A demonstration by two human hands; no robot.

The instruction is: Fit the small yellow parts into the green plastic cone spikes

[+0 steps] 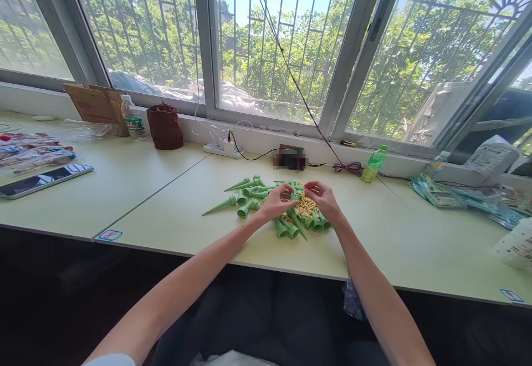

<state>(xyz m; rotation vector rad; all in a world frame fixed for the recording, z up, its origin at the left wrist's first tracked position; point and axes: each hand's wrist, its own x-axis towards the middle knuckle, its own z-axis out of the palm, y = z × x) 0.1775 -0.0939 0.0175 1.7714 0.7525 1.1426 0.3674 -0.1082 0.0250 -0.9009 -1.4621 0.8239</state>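
Green cone-shaped plastic spikes with wide ribbed sockets lie in a loose pile on the pale table. Among them, between my hands, is a heap of small yellow pieces. Above the pile my left hand is closed, thumb and fingers around a green plastic spike that is partly covered. My right hand sits close on the other side, thumb and fingertips pinched together near that spike. Whatever is in this pinch is too small to make out.
A green-labelled bottle stands behind to the right, beside a coiled cable. Plastic packets lie at far right. On the left are a phone, a brown pouch and a water bottle. A power strip lies under the window.
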